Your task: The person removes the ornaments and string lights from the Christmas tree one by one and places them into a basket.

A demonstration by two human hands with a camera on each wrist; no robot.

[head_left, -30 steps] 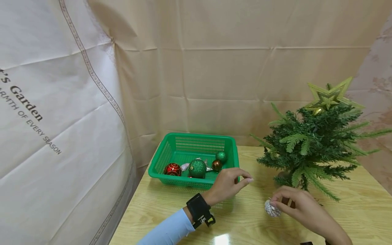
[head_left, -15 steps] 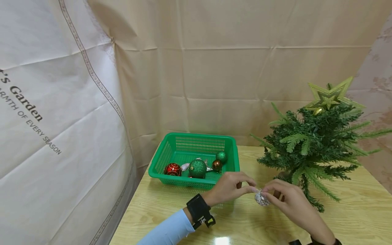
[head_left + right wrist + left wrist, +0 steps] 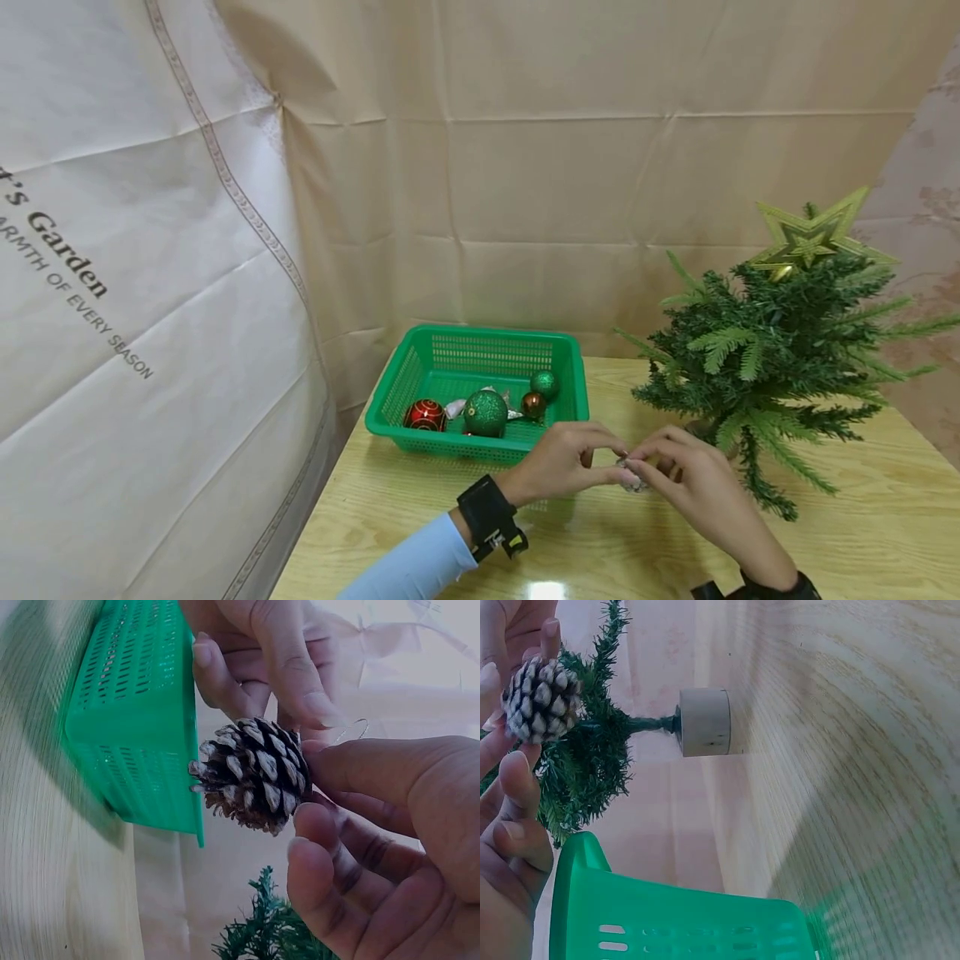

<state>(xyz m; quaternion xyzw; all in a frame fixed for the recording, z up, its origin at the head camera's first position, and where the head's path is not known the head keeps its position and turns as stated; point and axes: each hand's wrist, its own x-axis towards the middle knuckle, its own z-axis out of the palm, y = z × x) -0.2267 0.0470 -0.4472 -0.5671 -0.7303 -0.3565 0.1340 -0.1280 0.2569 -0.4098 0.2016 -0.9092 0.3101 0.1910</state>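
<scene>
A pinecone ornament (image 3: 259, 772) with white-tipped scales is held in the air between both hands, in front of the basket's right corner. My right hand (image 3: 693, 487) pinches it at its top with thumb and forefinger. A thin wire loop (image 3: 352, 729) stands out beside these fingertips in the right wrist view. From the other side my left hand (image 3: 566, 457) has its thumb and forefinger closed in on the same top end. The left wrist view shows the pinecone (image 3: 541, 701) between the fingers of both hands. In the head view the fingers cover most of it.
Behind my left hand stands a green basket (image 3: 480, 335) with a red ball (image 3: 425, 415), a large green glitter ball (image 3: 485, 413), a small green ball (image 3: 543, 383) and a brown ball (image 3: 533, 406). To the right is a small Christmas tree (image 3: 780, 350) topped by a gold star (image 3: 813, 237).
My right hand has brought the pinecone left and slightly up, from near the tree to the left fingertips. My left hand has edged right and its fingers have come together at the pinecone's top.
</scene>
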